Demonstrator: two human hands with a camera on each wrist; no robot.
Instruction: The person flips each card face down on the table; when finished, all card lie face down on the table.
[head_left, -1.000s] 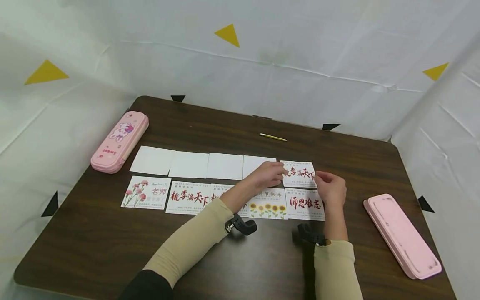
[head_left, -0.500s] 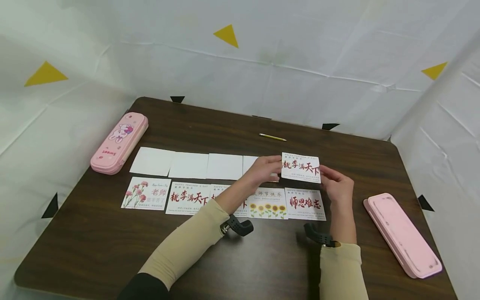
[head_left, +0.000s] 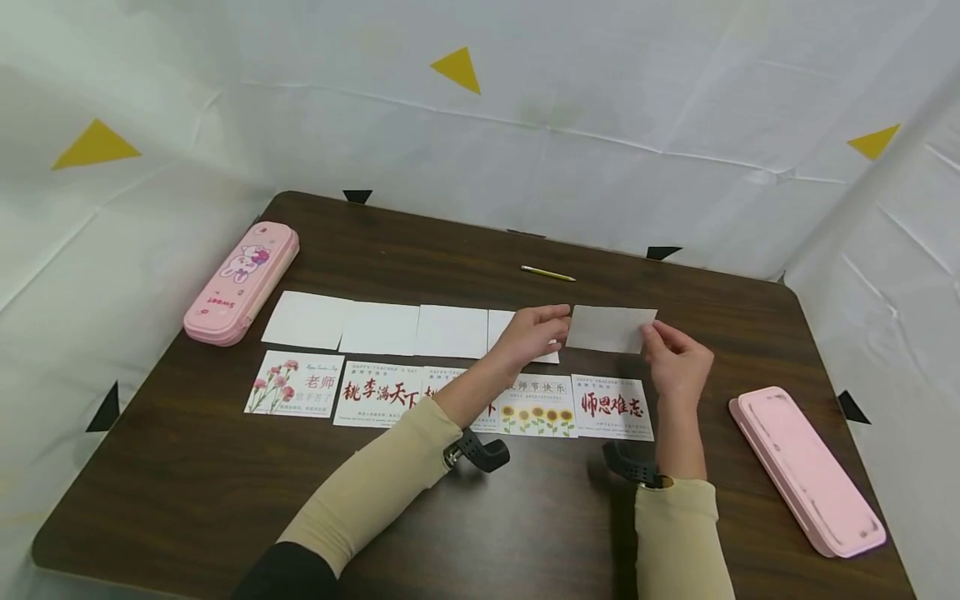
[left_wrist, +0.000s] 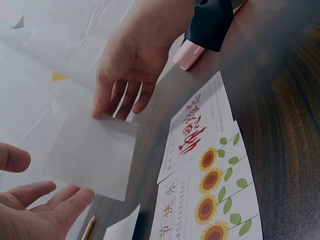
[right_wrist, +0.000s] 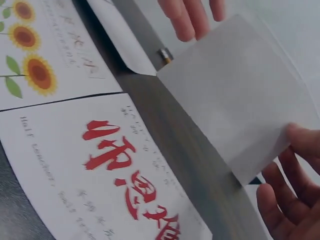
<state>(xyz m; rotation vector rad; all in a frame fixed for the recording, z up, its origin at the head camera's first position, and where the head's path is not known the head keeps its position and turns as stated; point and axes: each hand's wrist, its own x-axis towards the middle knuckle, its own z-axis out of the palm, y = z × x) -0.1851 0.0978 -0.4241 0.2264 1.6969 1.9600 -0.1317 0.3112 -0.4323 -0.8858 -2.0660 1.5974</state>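
A card (head_left: 611, 330), its blank side facing me, is held up off the table above the right end of the back row. My right hand (head_left: 681, 364) pinches its right edge, thumb (right_wrist: 302, 139) in front and fingers behind. At the card's left edge is my left hand (head_left: 527, 340), fingers loosely extended and thumb (left_wrist: 14, 158) apart from the card; I cannot tell if the fingertips touch it. Below lie a red-lettered card (head_left: 612, 408) and a sunflower card (head_left: 536, 407), both face up. The card's printed side is hidden.
Several blank-side-up cards (head_left: 381, 328) form the back row, and printed cards (head_left: 295, 384) the front row, on the dark wooden table (head_left: 187, 475). A pencil (head_left: 548, 273) lies behind. Pink pencil cases stand left (head_left: 242, 283) and right (head_left: 806, 471). White sheeting surrounds the table.
The red-lettered card beside the back row was lifted off the table and turned, so its blank side now faces me. My right hand moved slightly right and up with it.
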